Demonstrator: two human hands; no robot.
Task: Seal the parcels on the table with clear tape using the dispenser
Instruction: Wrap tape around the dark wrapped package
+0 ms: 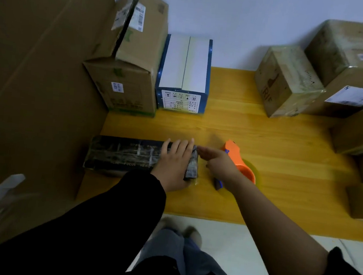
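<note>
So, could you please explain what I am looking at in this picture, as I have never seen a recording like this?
There is no machine here. A person wears a camera on the head, so the single picture looks down past their own arms. The left hand lies flat on a dark parcel, which is wrapped in shiny clear tape and lies on a yellow wooden table. The right hand appears to grip an orange tape dispenser beside the parcel's right end, with one finger reaching toward it. Cardboard boxes and a blue and white box stand further back.
</note>
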